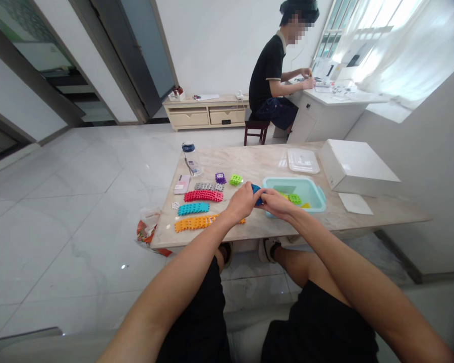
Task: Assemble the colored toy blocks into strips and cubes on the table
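My left hand and my right hand meet over the marble table, both closed on a small blue plastic piece held between them. Just behind my right hand stands a teal tub with green and yellow pieces inside. To the left lie rows of joined pieces: a red row, a teal row, an orange row and a grey row. A purple piece and a green piece sit further back.
A clear lid and a white box lie at the table's right, a water bottle and pink phone at its left. A plastic bag lies on the floor. Another person sits at a far desk.
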### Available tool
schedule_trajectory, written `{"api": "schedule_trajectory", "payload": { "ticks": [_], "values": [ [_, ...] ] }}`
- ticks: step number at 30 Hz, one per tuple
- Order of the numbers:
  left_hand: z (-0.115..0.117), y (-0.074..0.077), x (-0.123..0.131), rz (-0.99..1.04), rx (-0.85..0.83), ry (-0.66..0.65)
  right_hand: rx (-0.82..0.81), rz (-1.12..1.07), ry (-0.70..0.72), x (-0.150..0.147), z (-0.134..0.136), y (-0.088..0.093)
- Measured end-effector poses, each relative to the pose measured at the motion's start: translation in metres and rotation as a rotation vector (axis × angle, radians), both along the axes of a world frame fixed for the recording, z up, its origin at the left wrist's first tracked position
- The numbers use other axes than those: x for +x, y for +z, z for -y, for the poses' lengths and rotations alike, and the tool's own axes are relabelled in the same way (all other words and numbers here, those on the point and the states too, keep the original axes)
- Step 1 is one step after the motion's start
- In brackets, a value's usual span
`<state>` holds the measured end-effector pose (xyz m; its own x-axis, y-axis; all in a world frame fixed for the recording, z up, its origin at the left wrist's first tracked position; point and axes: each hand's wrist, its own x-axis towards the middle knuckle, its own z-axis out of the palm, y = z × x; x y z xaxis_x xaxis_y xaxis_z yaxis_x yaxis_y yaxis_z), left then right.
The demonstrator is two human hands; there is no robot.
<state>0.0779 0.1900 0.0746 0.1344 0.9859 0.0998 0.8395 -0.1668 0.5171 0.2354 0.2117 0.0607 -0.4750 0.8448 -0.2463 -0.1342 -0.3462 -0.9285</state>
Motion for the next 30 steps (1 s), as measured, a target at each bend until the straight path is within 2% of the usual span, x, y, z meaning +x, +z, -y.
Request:
{"api": "schedule_trajectory", "payload": {
  "ticks": [6, 11, 13, 16, 18, 21, 25, 30],
  "values": [
    [-0.001, -0.004, 0.001, 0.053, 0.025, -0.010, 0.020, -0.006, 0.001, -0.001, -0.003, -0.006],
    [-0.010, -0.007, -0.003, 0.132, -0.007, 0.038, 0.015, -0.016, -0.032, -0.003, -0.008, -0.012],
    [-0.015, -0.009, -0.009, 0.223, -0.047, 0.058, -0.017, -0.016, -0.056, -0.001, -0.010, -0.013],
    [-0.022, -0.014, -0.023, 0.431, -0.120, 0.019, -0.056, -0.014, -0.076, 0.002, -0.011, -0.013],
    [-0.026, -0.018, -0.030, 0.568, -0.196, 0.011, -0.020, -0.003, -0.071, 0.002, -0.011, -0.013],
    [-0.032, -0.023, -0.035, 0.706, -0.311, 0.077, 0.074, 0.051, -0.101, 0.000, -0.013, -0.015],
    [-0.035, -0.025, -0.038, 0.640, -0.252, 0.172, 0.064, 0.126, -0.182, -0.004, -0.017, -0.018],
    [-0.029, -0.023, -0.033, 0.487, -0.190, 0.130, 0.157, 0.181, -0.248, -0.005, -0.017, -0.022]
  ]
}}
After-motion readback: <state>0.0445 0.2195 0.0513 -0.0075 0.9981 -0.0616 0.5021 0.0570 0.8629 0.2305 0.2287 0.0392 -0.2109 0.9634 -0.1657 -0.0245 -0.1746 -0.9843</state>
